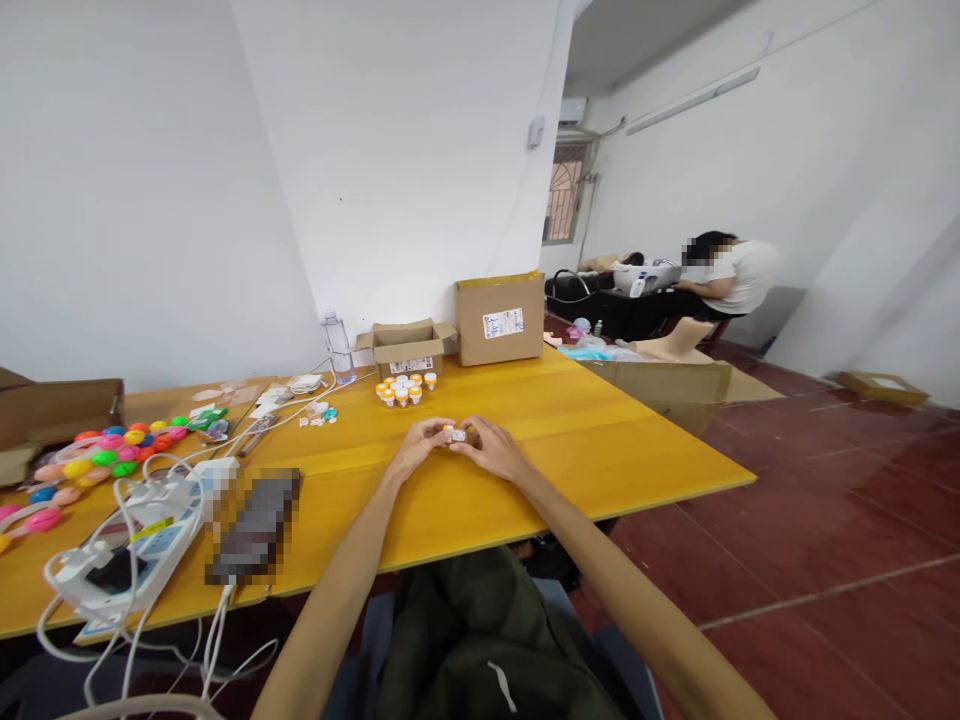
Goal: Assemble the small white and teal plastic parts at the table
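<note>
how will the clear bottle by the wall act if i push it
The bottle would probably tip if pushed near the top, as it stands tall and narrow. Its rounded sides suggest it might roll once down. Its clear, plastic-looking wall may give a little when squeezed.

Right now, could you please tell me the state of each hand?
Left hand: closed, holding a small white-and-orange piece.
Right hand: closed on the same piece from the other side.
</note>
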Demonstrator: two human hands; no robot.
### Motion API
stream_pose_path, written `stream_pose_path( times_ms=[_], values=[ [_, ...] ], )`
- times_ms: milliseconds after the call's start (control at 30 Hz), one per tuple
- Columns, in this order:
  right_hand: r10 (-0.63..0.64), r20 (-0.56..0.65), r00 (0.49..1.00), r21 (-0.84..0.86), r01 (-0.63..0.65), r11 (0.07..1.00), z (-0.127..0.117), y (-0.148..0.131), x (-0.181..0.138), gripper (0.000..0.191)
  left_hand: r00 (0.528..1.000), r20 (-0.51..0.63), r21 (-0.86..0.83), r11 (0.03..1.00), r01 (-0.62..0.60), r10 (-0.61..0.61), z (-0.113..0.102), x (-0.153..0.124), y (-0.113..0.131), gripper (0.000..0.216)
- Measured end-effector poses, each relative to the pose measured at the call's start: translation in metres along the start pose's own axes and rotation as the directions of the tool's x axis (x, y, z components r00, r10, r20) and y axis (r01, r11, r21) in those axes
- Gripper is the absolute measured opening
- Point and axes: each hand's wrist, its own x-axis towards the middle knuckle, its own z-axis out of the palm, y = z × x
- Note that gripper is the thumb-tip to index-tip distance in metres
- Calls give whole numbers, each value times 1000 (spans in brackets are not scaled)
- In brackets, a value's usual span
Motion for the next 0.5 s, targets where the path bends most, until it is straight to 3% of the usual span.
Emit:
stream_pose_path(
  times_ms=[233, 500],
  values=[
    [-58, -8, 998, 7, 59, 998, 0, 0, 0, 17, 1000, 10, 16, 1000, 7, -7, -2, 3, -4, 37],
    [-13, 1, 1000, 11, 13, 1000, -1, 0, 0, 15, 1000, 12, 24, 1000, -2, 1, -2, 2, -3, 35]
  ],
)
